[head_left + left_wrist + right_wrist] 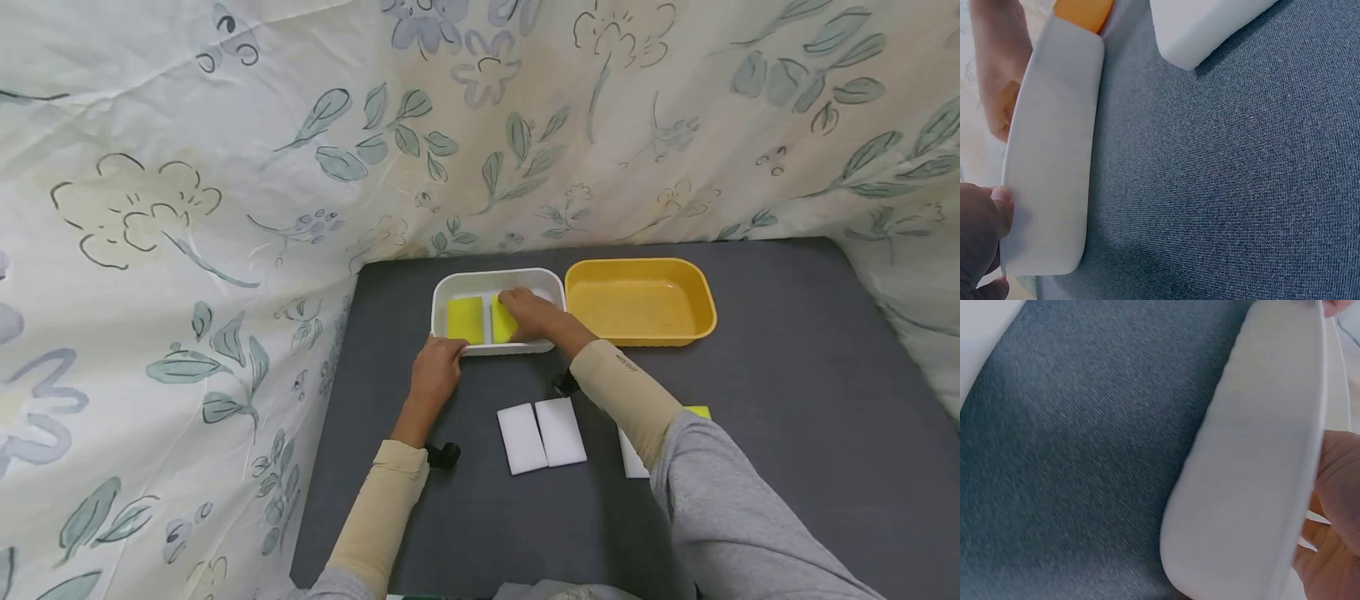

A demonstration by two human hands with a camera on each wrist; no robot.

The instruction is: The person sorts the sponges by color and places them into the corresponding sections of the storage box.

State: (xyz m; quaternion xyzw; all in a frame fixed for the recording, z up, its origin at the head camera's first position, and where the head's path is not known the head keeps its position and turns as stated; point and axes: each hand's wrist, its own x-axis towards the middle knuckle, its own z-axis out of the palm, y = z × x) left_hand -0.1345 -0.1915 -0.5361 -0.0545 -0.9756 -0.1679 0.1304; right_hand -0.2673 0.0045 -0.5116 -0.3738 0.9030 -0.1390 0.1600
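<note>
A white tray [442, 287] stands near the back of the dark table, with two yellow sponges inside it. The left sponge [465, 320] lies flat. My right hand [536, 317] reaches over the near rim and holds the right sponge [501, 321] by its far and near edges, covering much of it. At the tray's near left corner my left hand [438, 367] pinches the rim; the left wrist view shows its thumb [1002, 203] against the outer wall. In the right wrist view, the tray wall [1241, 462] hides part of my right hand [1335, 519].
A yellow tray [637, 340] stands right beside the white one. Two white sponges [522, 439] [561, 432] lie side by side nearer me. Under my right forearm, another white piece [632, 457] and a yellow piece [699, 412] show partly. Floral cloth [480, 167] hangs behind the table.
</note>
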